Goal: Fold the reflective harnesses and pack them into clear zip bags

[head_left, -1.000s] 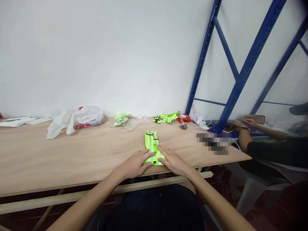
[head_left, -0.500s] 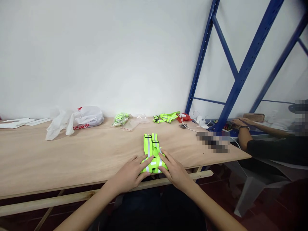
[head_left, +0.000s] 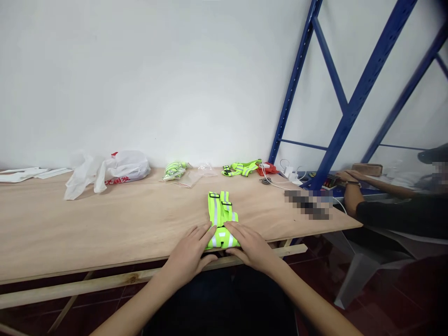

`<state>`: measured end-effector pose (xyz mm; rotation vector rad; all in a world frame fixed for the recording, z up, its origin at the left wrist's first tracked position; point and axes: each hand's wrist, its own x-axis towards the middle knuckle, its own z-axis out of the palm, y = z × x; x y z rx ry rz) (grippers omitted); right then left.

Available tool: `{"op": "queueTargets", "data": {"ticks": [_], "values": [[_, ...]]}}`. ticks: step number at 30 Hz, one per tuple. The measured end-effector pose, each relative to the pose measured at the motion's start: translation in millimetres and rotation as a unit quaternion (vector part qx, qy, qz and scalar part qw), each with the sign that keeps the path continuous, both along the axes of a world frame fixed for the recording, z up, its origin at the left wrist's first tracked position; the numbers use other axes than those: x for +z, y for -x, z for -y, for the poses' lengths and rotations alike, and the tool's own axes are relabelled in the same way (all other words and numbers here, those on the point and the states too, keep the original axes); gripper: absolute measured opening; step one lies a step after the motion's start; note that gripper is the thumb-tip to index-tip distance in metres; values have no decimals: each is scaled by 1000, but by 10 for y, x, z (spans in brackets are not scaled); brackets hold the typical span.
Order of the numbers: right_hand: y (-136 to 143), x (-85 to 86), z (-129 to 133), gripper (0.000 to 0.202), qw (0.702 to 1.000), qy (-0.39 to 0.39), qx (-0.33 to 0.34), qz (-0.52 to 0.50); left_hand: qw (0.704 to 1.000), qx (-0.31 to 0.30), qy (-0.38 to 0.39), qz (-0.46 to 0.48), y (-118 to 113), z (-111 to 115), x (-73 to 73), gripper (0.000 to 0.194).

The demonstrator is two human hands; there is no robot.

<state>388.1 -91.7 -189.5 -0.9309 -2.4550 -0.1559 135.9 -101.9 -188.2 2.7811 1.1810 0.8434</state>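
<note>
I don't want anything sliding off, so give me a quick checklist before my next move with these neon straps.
1. Left hand touching the neon straps: ok, fingers rest on their left side.
2. Right hand touching them: ok, fingers rest on the right side.
3. Straps well back from the front edge of the table: not ok, their near end lies right by it.
4. Black buckles visible: ok, two at the far end.
5. Underside free of snags: cannot tell, hidden.
6. Other neon harness kept apart: ok, farther back.

Red "润发" on white bag
</note>
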Motion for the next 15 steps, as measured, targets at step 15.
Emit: {"op": "queueTargets", "data": {"ticks": [15], "values": [[-24, 106, -93, 35, 987, 91, -42, -123, 998, 3, 61, -14, -63, -154, 363, 26]]}}
